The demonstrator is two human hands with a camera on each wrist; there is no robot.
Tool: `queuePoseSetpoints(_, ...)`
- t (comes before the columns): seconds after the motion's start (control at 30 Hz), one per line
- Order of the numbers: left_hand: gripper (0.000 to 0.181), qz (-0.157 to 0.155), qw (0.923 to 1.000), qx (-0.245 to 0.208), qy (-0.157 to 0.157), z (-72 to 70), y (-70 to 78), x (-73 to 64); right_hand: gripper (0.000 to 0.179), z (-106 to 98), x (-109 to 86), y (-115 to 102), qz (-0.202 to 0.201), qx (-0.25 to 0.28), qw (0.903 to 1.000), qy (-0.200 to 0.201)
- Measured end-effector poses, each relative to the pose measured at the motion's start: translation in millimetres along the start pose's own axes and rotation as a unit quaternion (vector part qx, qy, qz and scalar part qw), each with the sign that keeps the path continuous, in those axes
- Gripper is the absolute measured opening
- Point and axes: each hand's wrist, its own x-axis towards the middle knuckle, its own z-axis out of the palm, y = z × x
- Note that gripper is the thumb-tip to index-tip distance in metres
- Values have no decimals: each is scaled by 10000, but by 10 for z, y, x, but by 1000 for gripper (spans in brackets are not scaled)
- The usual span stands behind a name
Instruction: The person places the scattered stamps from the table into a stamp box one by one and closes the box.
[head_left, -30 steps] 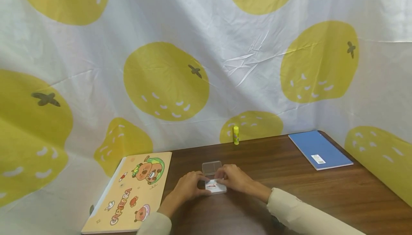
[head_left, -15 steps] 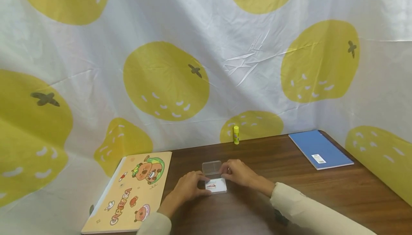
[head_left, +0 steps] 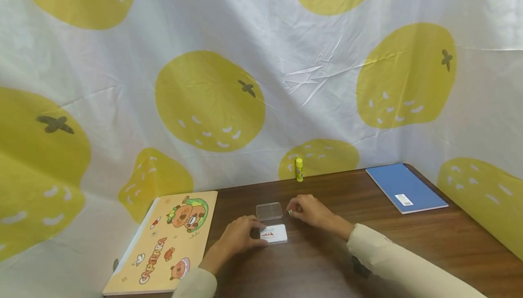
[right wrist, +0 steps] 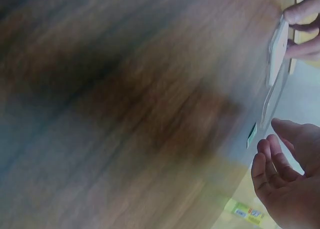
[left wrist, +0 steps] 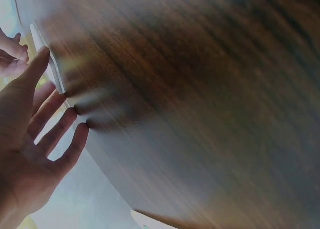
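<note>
A small clear plastic case point(head_left: 273, 234) holds white card-like material with a red print at its left end. My left hand point(head_left: 240, 236) grips the case's left end, thumb at the near corner and fingers at the far one. Behind it lies the clear lid point(head_left: 268, 211), folded back. My right hand point(head_left: 308, 210) is right of the lid, fingers bent in to the thumb at a tiny green-and-white piece point(head_left: 290, 212). In the right wrist view it shows as a thin dark strip with green edges point(right wrist: 252, 135), just off the thumb tip; its kind is unclear.
A yellow glue stick point(head_left: 299, 170) stands upright at the table's back edge. The blue spiral notebook point(head_left: 406, 188) lies at the back right, and a capybara-printed book point(head_left: 163, 243) at the left. A fruit-patterned curtain point(head_left: 310, 62) hangs behind the brown table point(head_left: 335, 180).
My right hand has left the case's right side and moved right and slightly back; the green piece now shows at its fingertips. My left hand has kept its grip on the case.
</note>
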Motion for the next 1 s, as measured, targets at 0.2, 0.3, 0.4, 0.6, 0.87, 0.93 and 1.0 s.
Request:
queuePoseSetpoints(0.2,49,51,10000,-12,21,0,-11,-3,10,-31,26,76,130,-47,9999,36)
queuePoseSetpoints(0.3,50,44,10000,12,23,7,-18,2,12,-45,33,97,126,-10,9999,19)
queuePoseSetpoints(0.4,50,38,10000,25,15,12,-22,4,14,-51,35,111,79,-51,10000,-8)
queuePoseSetpoints(0.6,49,50,10000,-20,24,3,-9,0,19,-44,21,127,-119,-279,9995,-112)
queuePoseSetpoints(0.87,48,69,10000,-29,46,-8,-3,-13,23,-18,12,130,-178,-374,9979,-489)
queuePoseSetpoints(0.93,48,54,10000,-32,42,-8,-9,-12,24,-20,8,117,-132,-407,9974,-581)
queuePoseSetpoints(1.0,49,82,9999,-20,61,-8,-11,-10,24,-26,-2,105,-128,-439,9970,-627)
